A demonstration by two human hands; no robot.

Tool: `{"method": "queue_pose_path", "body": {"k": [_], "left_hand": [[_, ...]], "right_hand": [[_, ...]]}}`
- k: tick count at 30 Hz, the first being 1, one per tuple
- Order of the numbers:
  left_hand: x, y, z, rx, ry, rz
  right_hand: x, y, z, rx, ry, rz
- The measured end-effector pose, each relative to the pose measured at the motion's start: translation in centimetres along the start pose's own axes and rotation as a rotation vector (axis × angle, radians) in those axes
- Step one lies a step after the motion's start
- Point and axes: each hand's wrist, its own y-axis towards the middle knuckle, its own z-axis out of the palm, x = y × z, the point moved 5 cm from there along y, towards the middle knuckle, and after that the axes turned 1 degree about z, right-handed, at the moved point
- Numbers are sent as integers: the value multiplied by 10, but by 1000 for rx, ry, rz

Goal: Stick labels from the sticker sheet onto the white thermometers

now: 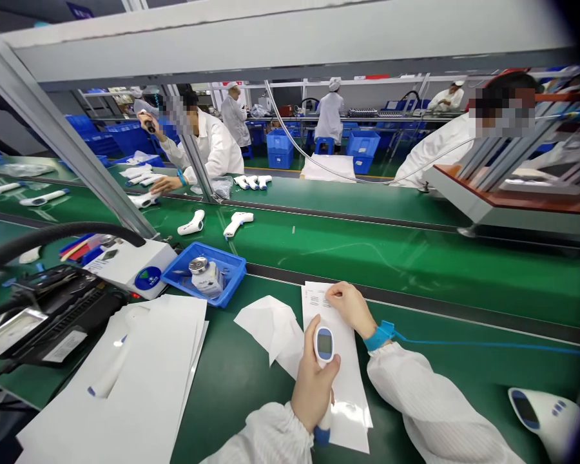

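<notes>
The left hand (314, 381) is closed around a white thermometer (324, 343). It holds the thermometer upright, with the small screen facing the person, just above a printed sheet of paper (348, 380) on the green table (241, 380). The right hand (350, 308) lies on the top part of this sheet with fingers together and bent; one cannot tell if they pinch the edge. A blue wrist strap (379, 335) is on the right wrist. A blue tray (232, 283) stands near on the left, and a second thermometer (544, 412) lies well apart on the right.
</notes>
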Motion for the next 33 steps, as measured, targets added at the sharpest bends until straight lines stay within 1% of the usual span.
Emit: {"method": "queue_pose_path", "body": {"k": [2,4,6,8,9,11,12,14,16,17,18,20,21,23,25,26,27,29,30,31,33], "left_hand": [[4,0,2,59,-18,-61],[7,0,3,80,-37,-75],[9,0,2,81,-56,-67],[11,1,2,85,-85,-61],[11,2,1,83,-104,-59],[9,3,0,65,-161,-67],[7,3,-2,50,-192,-80],[-1,2,-4,18,-244,-99],[-13,-1,-5,22,-268,-74],[-21,-2,-6,41,-271,-45],[-28,-3,-7,64,-269,-15],[-43,-5,-14,80,-251,38],[-50,-5,-22,54,-237,65],[-65,-4,-44,-48,-213,116],[-75,-2,-71,-162,-200,148],[-78,1,-84,-199,-194,148],[-78,4,-94,-211,-184,136],[-70,13,-108,-164,-154,96],[-63,19,-110,-105,-143,73],[-55,26,-111,-56,-147,62],[-39,40,-112,37,-219,33]], "right_hand": [[6,-3,0,-1,-23,-32],[13,-12,1,3,-37,-109],[20,-29,1,16,-28,-213],[22,-48,-4,42,29,-274],[22,-58,-9,56,80,-265],[19,-74,-25,103,233,-166],[18,-81,-32,159,328,-94],[22,-89,-42,338,501,55],[35,-91,-45,515,589,143],[44,-89,-44,556,594,149],[54,-85,-43,566,582,134],[79,-74,-35,558,526,70],[94,-67,-29,563,473,25],[127,-50,-16,616,317,-70],[165,-24,-6,649,139,-183],[186,-5,-1,628,53,-247],[209,18,3,584,-32,-316],[259,70,19,437,-238,-463],[284,96,34,390,-360,-541],[308,121,55,379,-496,-606],[351,164,103,410,-594,-682]]}}
